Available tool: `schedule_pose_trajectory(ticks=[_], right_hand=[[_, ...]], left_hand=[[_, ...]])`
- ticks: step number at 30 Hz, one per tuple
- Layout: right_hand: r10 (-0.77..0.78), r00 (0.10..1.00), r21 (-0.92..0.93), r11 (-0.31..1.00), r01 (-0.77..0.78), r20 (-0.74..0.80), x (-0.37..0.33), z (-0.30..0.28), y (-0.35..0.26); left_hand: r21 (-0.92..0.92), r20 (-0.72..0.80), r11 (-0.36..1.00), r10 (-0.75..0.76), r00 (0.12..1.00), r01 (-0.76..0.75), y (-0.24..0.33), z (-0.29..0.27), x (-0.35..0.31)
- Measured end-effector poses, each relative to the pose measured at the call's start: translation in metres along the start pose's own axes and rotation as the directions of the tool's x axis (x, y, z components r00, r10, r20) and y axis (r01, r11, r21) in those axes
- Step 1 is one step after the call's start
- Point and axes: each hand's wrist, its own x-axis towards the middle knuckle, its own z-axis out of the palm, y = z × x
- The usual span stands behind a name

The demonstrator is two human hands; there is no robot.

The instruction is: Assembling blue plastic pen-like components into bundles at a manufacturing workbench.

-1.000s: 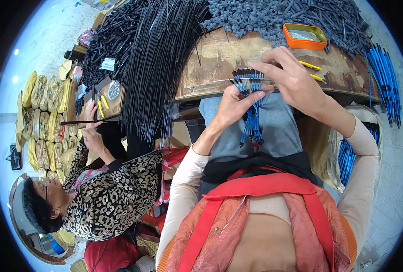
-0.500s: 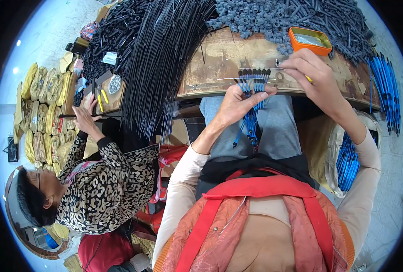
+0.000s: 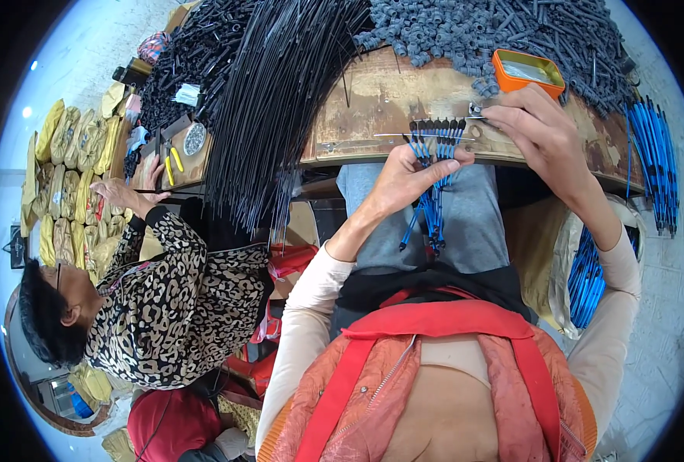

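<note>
A fan of blue rods with black tips (image 3: 439, 173) is gripped in my left hand (image 3: 419, 171), its fingers closed round them below the tips. Two thin pale wires (image 3: 394, 135) run across the row of black heads at the table's front edge. My right hand (image 3: 538, 127) is closed just to the right of the row. Metal jaws of what look like small pliers (image 3: 476, 112) stick out from its fingers at the wire's right end. The rest of that tool is hidden in my palm.
An orange tin (image 3: 528, 72) stands near a heap of grey plastic parts (image 3: 465, 31). Long black rods (image 3: 269, 115) overhang the wooden table (image 3: 357, 100). Blue rods (image 3: 653, 169) stand at the right edge. A co-worker (image 3: 157, 308) sits at left near yellow-handled pliers (image 3: 174, 160).
My left hand and the blue rods have shifted slightly right. My right hand has turned a little, and the yellow bit below it is now hidden. The co-worker's hands and head have moved left.
</note>
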Motion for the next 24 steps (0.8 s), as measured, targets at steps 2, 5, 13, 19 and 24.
schedule_pose_trajectory(ticks=[2, 5, 13, 19, 24], right_hand=[[0.027, 1.000, 0.052, 0.998, -0.027, 0.003, 0.001, 0.001, -0.001], [0.010, 1.000, 0.090, 0.996, -0.007, -0.029, 0.000, 0.005, -0.003], [0.429, 0.903, 0.664, 0.671, -0.330, 0.014, 0.023, 0.033, 0.019], [0.267, 0.742, 0.781, -0.338, -0.526, 0.615, 0.040, 0.097, 0.026], [-0.033, 0.796, 0.503, -0.759, -0.414, 0.605, -0.008, 0.164, 0.034]], left_hand=[[-0.001, 0.004, 1.000, 0.005, 1.000, -0.005, 0.002, 0.003, -0.002], [0.016, -0.002, 1.000, -0.004, 1.000, 0.004, 0.003, 0.005, -0.006], [-0.025, -0.101, 1.000, 0.012, 0.995, -0.014, 0.013, -0.007, -0.005], [0.295, -0.096, 0.946, 0.172, 0.981, -0.137, 0.075, 0.001, -0.019], [0.523, -0.022, 0.768, 0.445, 0.895, -0.369, 0.128, 0.034, 0.003]])
